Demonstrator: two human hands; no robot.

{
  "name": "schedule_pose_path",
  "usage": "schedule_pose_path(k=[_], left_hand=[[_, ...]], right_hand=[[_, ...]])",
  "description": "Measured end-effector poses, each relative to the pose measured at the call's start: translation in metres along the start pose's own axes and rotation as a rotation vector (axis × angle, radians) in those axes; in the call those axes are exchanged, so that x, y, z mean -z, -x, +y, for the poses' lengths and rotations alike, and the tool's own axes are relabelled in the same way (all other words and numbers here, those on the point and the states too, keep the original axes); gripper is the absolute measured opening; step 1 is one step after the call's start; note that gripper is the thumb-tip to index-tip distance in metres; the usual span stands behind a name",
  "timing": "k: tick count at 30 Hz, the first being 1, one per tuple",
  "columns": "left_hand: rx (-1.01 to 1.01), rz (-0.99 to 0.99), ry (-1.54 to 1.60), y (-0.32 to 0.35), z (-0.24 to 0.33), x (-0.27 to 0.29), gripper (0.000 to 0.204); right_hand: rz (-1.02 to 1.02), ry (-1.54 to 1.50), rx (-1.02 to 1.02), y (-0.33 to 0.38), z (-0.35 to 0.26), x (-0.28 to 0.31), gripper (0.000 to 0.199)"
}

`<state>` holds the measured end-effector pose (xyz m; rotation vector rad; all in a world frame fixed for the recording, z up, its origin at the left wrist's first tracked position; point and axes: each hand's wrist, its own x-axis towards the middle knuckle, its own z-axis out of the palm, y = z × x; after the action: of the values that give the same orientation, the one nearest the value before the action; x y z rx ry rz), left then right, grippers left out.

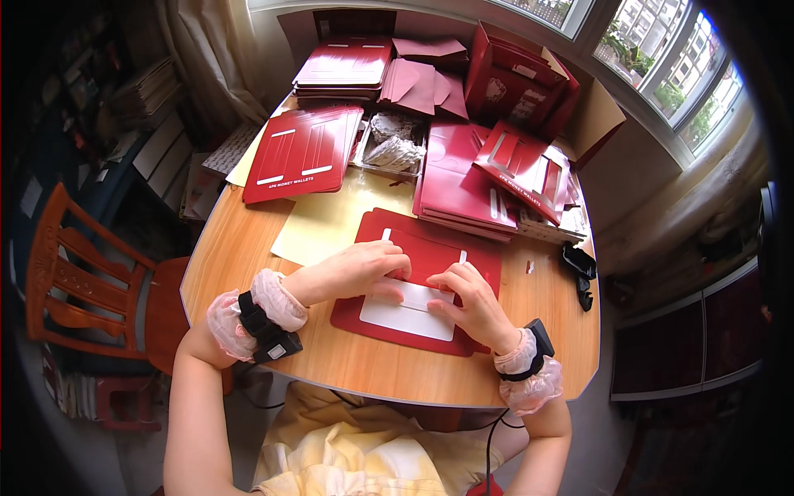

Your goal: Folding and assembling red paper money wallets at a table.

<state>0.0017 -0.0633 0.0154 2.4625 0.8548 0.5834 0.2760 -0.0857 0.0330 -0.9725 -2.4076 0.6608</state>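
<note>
In front of me on the table lies a red backing card with white strips and a white panel near its lower edge. My left hand is over its left part, fingers curled and thumb on the white panel. From the right, my right hand bends its thumb and fingers in at the panel's upper right edge. Between the two sets of fingertips runs a crease line across the panel. The fingers partly hide what they press. Each wrist wears a pink scrunchie-like cuff and a black strap with a small device.
Farther back are stacks of red printed cards, red envelopes, and a clear box of paper bundles. A large red box stands by the window. Yellow paper lies left; a black object sits right. A wooden chair stands left.
</note>
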Motion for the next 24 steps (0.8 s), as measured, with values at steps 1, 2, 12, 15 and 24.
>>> schedule_pose_path(k=[1, 2, 12, 15, 24], left_hand=[[-0.009, -0.007, -0.002, 0.000, -0.001, 0.001, 0.033], [-0.017, -0.013, -0.004, 0.000, -0.001, 0.001, 0.033], [0.006, -0.122, 0.062, -0.002, -0.003, 0.009, 0.030], [-0.001, -0.118, 0.131, -0.002, -0.004, 0.008, 0.029], [-0.201, -0.064, -0.121, -0.001, 0.002, 0.014, 0.028]], right_hand=[[-0.013, 0.007, -0.007, 0.000, 0.000, -0.001, 0.025], [-0.027, 0.015, -0.014, 0.000, -0.001, -0.002, 0.028], [-0.116, 0.010, -0.018, 0.005, 0.003, 0.000, 0.031], [-0.108, 0.017, -0.016, 0.005, 0.002, -0.001, 0.029], [-0.146, 0.006, -0.026, 0.002, -0.001, 0.005, 0.027]])
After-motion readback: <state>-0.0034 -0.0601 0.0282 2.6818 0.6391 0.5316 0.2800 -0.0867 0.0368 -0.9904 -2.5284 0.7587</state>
